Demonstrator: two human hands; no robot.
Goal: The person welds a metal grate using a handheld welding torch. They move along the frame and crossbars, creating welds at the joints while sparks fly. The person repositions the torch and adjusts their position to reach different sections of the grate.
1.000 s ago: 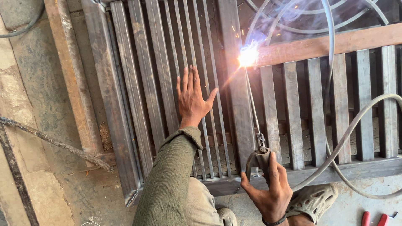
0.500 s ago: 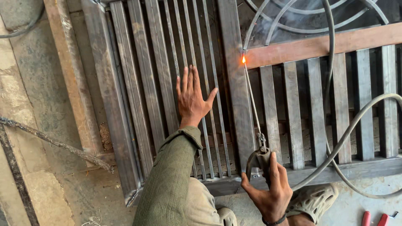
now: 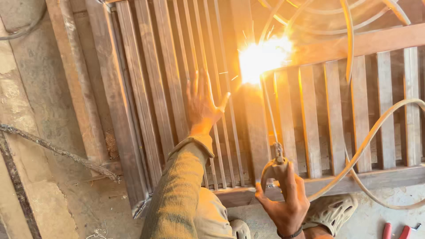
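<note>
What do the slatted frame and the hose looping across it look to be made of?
Slatted frame: likely bare steel, dull and rust-brown, since an arc flares where the rod from the right hand meets it. Hose: probably rubber or plastic, pale and smooth, bending in loose curves.

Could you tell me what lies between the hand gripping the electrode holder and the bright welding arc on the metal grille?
In the head view, only the thin welding rod spans from the right hand up to the bright arc, crossing the grille's flat rusty bars.
</note>
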